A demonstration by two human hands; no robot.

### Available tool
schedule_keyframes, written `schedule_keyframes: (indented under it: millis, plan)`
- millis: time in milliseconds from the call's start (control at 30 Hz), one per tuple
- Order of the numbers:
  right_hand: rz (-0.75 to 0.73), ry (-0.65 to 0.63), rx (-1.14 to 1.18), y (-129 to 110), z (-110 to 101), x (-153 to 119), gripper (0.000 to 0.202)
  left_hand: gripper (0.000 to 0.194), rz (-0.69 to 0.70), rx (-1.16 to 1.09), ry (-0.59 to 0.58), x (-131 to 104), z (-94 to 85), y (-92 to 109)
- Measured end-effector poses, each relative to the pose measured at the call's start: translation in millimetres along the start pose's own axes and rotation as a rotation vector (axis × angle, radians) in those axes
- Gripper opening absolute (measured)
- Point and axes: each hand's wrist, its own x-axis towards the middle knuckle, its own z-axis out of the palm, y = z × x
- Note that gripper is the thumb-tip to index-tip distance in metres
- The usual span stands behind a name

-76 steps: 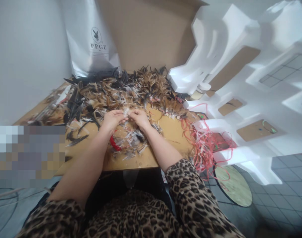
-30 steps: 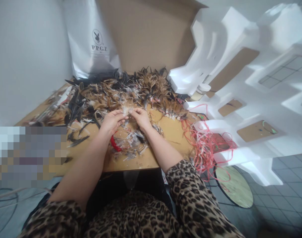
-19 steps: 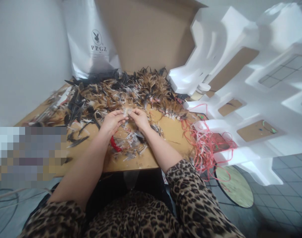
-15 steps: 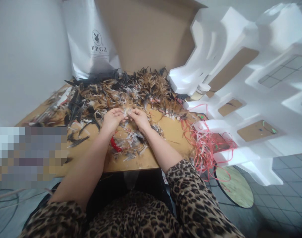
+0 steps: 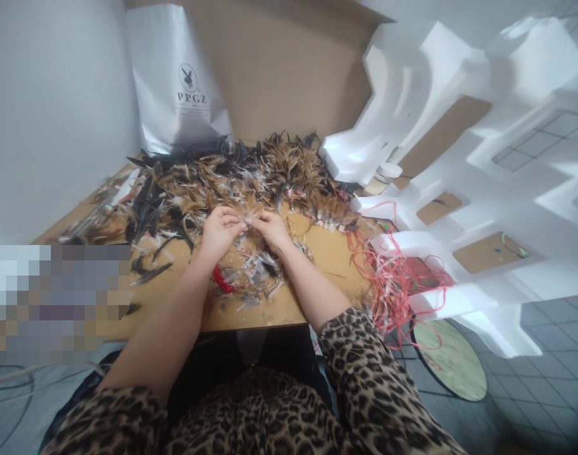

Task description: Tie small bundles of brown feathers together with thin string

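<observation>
My left hand and my right hand meet over the middle of the wooden table. Both are closed, thumbs and fingertips pinched together on a small brown feather bunch that fans out beyond them. Its lower end is hidden between the fingers. Just past my hands spreads a pile of brown and black feathers. Feather scraps and trimmed quills lie below my wrists, beside a red strip.
A silver bag stands at the back left against cardboard. White foam packing rises on the right, with a small white-lidded jar near it. Tangled red string hangs over the right edge, above a round stool.
Both hands stay together at nearly the same spot, with slight finger shifts. The feather bunch fans out more visibly above the fingertips. The whole view has shifted slightly.
</observation>
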Motion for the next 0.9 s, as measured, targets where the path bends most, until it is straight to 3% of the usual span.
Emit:
schedule_keyframes:
  millis: [567, 900]
  plan:
    - [-0.021, 0.017, -0.084, -4.2, -1.5, -2.8, 0.028, 0.025, -0.294, -0.028, -0.086, -3.7, -6.1, -2.3]
    - [0.005, 0.024, -0.002, -2.7, 2.8, -2.9, 0.029, 0.022, -0.274, -0.01, -0.126, -2.9, -8.6, -3.4]
